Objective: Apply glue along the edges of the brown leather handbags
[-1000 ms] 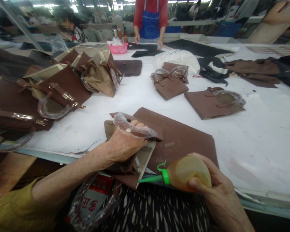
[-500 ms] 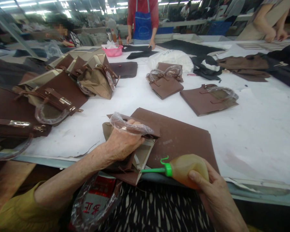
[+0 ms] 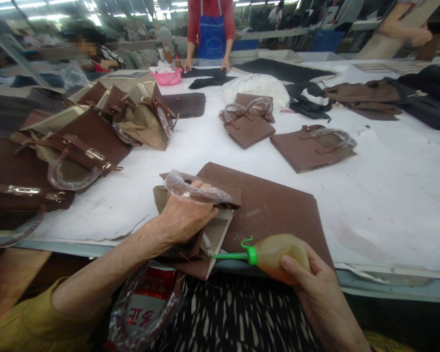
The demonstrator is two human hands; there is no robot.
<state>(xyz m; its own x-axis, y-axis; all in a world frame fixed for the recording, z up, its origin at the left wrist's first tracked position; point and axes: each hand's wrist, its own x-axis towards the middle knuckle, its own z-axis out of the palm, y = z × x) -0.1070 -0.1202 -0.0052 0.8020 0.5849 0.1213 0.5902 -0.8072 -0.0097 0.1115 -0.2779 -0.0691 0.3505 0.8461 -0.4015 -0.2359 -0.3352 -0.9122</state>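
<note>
My left hand [image 3: 187, 215] is closed on the upper edge of a brown handbag [image 3: 196, 268] at the table's front edge, under its plastic-wrapped handle [image 3: 198, 189]. The fingertips are partly hidden behind that handle. My right hand [image 3: 315, 286] is wrapped round a squeeze bottle [image 3: 280, 254] of amber liquid, lying nearly level. Its green nozzle [image 3: 231, 255] points left, with the tip at the corner of the bag's pale open side. Beneath and beyond the bag lies a flat brown panel [image 3: 275, 210]. A second plastic-wrapped handle [image 3: 119, 313] hangs below, near my lap.
Several brown handbags [image 3: 77, 132] crowd the table's left side. Two brown bag pieces [image 3: 247, 129] [image 3: 297, 149] lie farther back. A pink basket [image 3: 166, 77], a white plastic bag [image 3: 256, 89] and dark fabric [image 3: 425, 98] are beyond. A person in a blue apron [image 3: 211, 41] stands opposite.
The nozzle tip has shifted very slightly left and up at the bag's corner, along with my right hand. My left hand keeps its hold. The whole view has shifted a little.
</note>
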